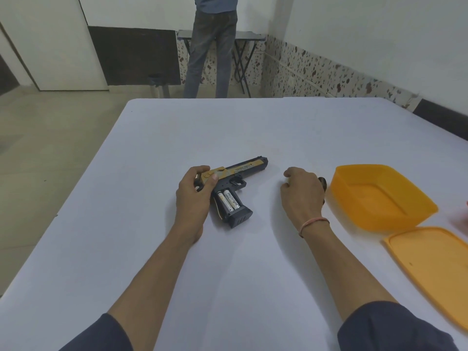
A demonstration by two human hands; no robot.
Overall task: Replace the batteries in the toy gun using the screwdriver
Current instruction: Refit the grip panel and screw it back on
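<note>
The toy gun lies on its side on the white table, its barrel pointing away and to the right. The left hand grips its rear end: the thumb presses on the gold slide and the fingers curl round the back. Just right of that hand the grip has its battery bay uncovered, and two batteries sit side by side inside it, the nearer one showing printed lettering.

The right hand rests on the table well to the right of the gun, apart from it, knuckles up and fingers curled under. A small dark thing peeks out at its far right edge, but what it is and whether the hand grips it cannot be told. A thin band circles that wrist.

Just right of the right hand stands an orange tub, open. Its lid lies flat on the table nearer the body, beside the right forearm.

Beyond the table a person in jeans stands by a folding table against the wall
</note>
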